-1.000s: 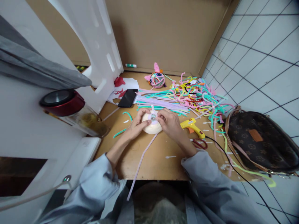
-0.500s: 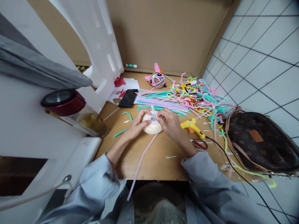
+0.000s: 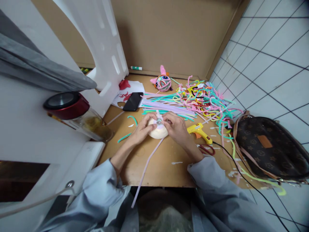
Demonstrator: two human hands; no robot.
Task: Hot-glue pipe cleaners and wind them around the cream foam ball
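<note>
Between my hands sits a round cream-coloured ball (image 3: 158,134) with a pale lilac band and a small clear or grey piece at its top. My left hand (image 3: 142,129) is closed around the ball's left side, thumb on top. My right hand (image 3: 175,127) pinches at the lilac strip around the top opening; its fingertips partly hide what they grip. A lilac pipe cleaner (image 3: 146,166) runs from under the ball down past the table's front edge. A short lilac end stands up behind the ball.
Straight pipe cleaners (image 3: 166,105) and a tangled heap (image 3: 202,96) lie behind. A yellow glue gun (image 3: 199,131), red-handled scissors (image 3: 206,149) and a brown bag (image 3: 270,145) are right. A phone (image 3: 133,101), glass bottle (image 3: 91,124) and pink decorated ball (image 3: 163,83) stand around.
Both hands and the ball stay almost in place. The whole view has shifted very slightly; nothing has been taken up or let go.
</note>
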